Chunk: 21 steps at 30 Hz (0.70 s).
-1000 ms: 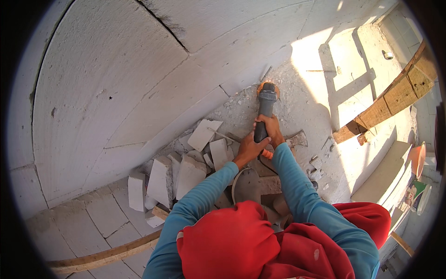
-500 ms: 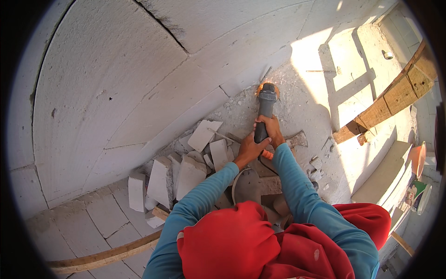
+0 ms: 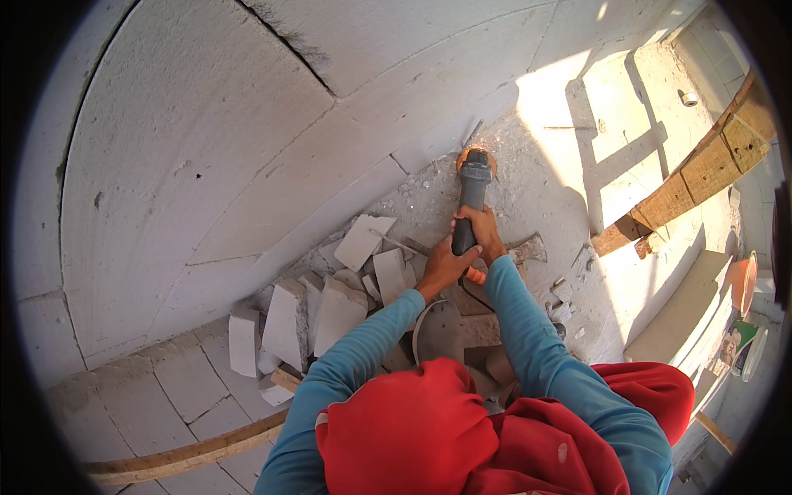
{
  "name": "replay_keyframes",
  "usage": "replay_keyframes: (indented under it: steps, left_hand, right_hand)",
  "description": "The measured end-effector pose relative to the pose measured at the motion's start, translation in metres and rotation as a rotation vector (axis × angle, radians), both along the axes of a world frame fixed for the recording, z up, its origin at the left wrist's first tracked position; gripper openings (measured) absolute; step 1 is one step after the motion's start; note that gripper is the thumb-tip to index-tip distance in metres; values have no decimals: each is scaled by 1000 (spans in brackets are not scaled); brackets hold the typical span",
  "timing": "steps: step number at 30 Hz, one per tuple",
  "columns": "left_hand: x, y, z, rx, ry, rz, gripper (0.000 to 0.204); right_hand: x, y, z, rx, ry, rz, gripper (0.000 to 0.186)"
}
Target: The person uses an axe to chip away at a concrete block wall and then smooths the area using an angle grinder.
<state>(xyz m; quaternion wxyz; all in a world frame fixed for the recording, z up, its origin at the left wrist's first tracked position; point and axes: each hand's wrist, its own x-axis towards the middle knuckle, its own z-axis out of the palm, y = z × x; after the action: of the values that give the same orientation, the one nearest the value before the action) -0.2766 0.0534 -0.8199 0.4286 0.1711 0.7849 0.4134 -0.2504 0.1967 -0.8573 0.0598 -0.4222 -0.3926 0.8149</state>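
An angle grinder (image 3: 473, 191) with a dark grey body points away from me, its head at the foot of the wall. My left hand (image 3: 445, 269) is closed round the rear of its body from the left. Just ahead on the right side, my right hand (image 3: 483, 230) grips it too. Sparks and an orange glow surround the disc end (image 3: 476, 157). A thin metal rod (image 3: 473, 130) juts out right beside the disc; whether the two touch, I cannot tell. An orange ridged grip (image 3: 476, 275) lies under my wrists, near a dark cable.
Broken white blocks (image 3: 340, 312) are heaped left of my arms along the block wall (image 3: 247, 165). A hammer-like head (image 3: 528, 249) lies right of my hand. Farther right are a wooden beam (image 3: 685, 186), a long white block (image 3: 681, 305) and an orange bucket (image 3: 742, 282).
The spray of sparks at the disc looks a little smaller. Both hands keep their hold, and the grinder stays in nearly the same place.
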Motion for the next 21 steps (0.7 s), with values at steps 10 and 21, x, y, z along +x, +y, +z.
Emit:
replay_keyframes:
  steps: [10, 21]
  left_hand:
    - [0, -1, -4, -3, 11, -5, 56]
    - [-1, -1, -4, 8, 2, 4, 55]
  right_hand:
    - [0, 0, -4, 8, -3, 11, 30]
    - [0, 0, -1, 6, -5, 12, 30]
